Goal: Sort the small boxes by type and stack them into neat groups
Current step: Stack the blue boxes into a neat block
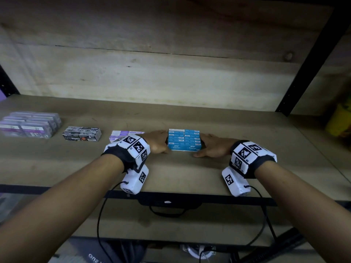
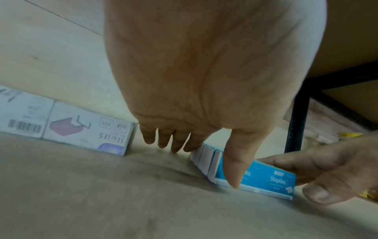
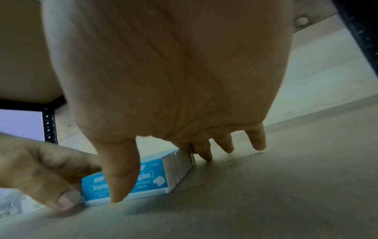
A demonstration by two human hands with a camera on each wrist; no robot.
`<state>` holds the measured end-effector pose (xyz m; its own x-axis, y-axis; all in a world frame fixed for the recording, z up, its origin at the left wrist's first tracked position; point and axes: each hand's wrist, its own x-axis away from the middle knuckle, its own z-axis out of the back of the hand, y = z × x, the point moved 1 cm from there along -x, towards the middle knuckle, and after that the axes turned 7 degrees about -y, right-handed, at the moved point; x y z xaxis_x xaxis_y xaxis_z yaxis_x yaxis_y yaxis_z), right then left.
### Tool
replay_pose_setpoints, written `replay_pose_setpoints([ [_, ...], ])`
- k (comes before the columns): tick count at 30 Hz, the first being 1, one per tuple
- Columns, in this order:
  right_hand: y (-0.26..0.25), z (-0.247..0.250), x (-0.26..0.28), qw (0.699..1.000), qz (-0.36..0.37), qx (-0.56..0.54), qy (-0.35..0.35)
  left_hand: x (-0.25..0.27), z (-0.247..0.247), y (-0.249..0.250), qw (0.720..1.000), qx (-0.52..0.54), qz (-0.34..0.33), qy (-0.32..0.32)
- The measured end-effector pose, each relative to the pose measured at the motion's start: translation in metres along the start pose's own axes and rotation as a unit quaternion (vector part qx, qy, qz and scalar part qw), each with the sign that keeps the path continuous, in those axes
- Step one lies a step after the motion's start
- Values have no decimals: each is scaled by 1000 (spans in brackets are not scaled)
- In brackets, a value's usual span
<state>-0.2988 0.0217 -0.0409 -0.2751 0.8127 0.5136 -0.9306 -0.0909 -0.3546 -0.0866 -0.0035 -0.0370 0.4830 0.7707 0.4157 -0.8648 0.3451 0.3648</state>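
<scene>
A tight block of blue staple boxes [image 1: 184, 140] sits on the wooden shelf [image 1: 171, 171], a little right of centre. My left hand [image 1: 157, 143] presses against its left side and my right hand [image 1: 212, 149] against its right side, fingers straight. In the left wrist view my left hand [image 2: 194, 126] has its thumb across the front of the blue boxes [image 2: 272, 179], and my right hand [image 2: 327, 169] is opposite. The right wrist view shows my right hand [image 3: 174, 126] on the blue boxes [image 3: 151, 179], with my left hand [image 3: 40, 169] beside them.
Left of the blue block stand white-and-purple boxes [image 1: 125, 134], partly behind my left wrist, then black-and-grey staple boxes [image 1: 81, 133], then a lavender group [image 1: 30, 124] at far left. A black upright post [image 1: 313, 59] and a yellow object [image 1: 338, 120] are at the right.
</scene>
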Motion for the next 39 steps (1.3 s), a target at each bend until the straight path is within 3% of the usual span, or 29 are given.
replay_pose_setpoints([
  [3, 0, 9, 1, 997, 3, -66, 40, 0, 4, -1, 1000, 20, -4, 22],
  [6, -2, 16, 0, 996, -4, -43, 84, -2, 8, -1, 999, 17, -2, 42],
  [17, -16, 19, -11, 993, 8, 22, 112, -13, 8, 0, 998, 18, -16, 61],
  [27, -15, 21, -13, 994, 2, 10, 111, -19, 11, -4, 998, 32, -28, 56],
  [39, -13, 31, -11, 998, -8, -11, 55, -17, 22, -4, 999, 19, -37, 12],
])
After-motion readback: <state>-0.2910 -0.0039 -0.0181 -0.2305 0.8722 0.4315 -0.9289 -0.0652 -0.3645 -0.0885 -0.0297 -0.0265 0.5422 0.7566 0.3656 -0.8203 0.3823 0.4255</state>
